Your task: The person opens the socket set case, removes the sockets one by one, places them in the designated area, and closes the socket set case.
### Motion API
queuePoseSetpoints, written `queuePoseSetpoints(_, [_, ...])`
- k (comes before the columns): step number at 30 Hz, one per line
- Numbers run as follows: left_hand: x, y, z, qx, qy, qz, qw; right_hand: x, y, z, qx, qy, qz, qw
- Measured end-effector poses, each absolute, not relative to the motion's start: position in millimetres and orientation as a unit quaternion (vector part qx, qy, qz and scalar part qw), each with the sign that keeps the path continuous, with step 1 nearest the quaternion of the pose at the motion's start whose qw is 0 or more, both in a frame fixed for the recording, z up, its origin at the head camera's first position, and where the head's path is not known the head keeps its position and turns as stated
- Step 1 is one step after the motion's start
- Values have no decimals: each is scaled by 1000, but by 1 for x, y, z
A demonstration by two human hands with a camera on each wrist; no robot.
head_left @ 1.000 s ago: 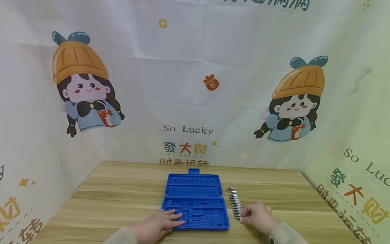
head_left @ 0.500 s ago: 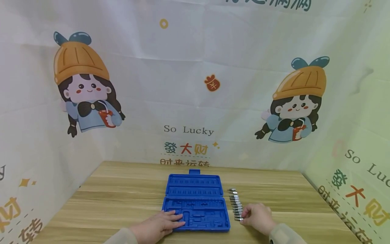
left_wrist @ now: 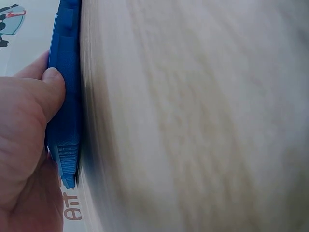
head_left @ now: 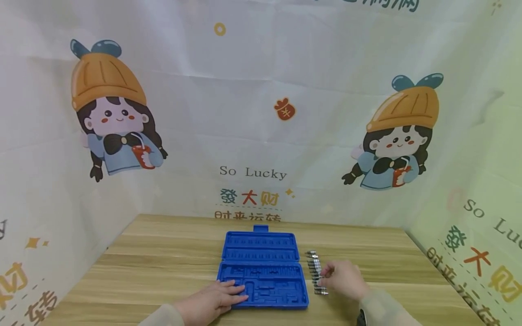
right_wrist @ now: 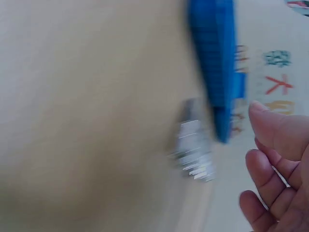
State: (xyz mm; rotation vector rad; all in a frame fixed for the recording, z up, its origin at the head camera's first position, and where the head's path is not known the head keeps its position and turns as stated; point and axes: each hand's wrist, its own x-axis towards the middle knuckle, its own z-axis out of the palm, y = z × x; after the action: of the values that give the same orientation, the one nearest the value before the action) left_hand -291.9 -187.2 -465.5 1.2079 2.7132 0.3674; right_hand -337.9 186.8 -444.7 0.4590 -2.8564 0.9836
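Observation:
A blue plastic tool case (head_left: 281, 286) lies open on the table, its moulded slots facing up. My left hand (head_left: 207, 301) rests on its near left corner with fingers straight and spread; in the left wrist view the thumb (left_wrist: 54, 87) lies against the case's side wall. Right of the case runs a row of several small silver bit sockets (head_left: 315, 267) with dark tips pointing left. My right hand (head_left: 346, 278) hovers at the middle of this row. In the right wrist view its thumb and loosely bent fingers stand apart with nothing between them; the sockets are blurred there.
The wood-grain table (head_left: 155, 258) extends to both sides of the case. A pale printed cloth (head_left: 261, 136) hangs behind and at both sides. The case's lid (head_left: 261, 246) lies folded back toward the cloth, its latch (head_left: 261, 228) at the far edge.
My right hand has left the nearest bit socket, which its fingertips touched earlier, and has moved away from me along the row. My left hand stays on the case.

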Motion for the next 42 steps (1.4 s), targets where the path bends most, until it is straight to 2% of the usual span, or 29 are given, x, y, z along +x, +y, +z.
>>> queuePoseSetpoints(4, [-293,-190,-463,398,905,126,78,-357,165,-420,106,-898,428,-15])
queuePoseSetpoints(7, [-296,-192,-464,412,900,121,70,-376,145,-409,90,-879,468,-22])
queuePoseSetpoints(12, [-300,-190,-467,448,887,97,55,-407,120,-411,75,-858,507,-45])
queuePoseSetpoints(16, [-302,-190,-471,464,879,92,63,-430,108,-424,49,-863,500,-58])
queuePoseSetpoints(25, [-304,-192,-469,477,871,100,69,-454,99,-435,-4,-893,448,-41])
queuePoseSetpoints(30, [-303,-194,-467,473,872,105,75,-458,98,-435,-37,-847,529,-51])
queuePoseSetpoints(36, [-301,-191,-465,441,888,113,61,-454,96,-416,-3,-796,604,-46])
queuePoseSetpoints(42, [-302,-187,-462,395,906,129,74,-446,97,-401,61,-820,569,17])
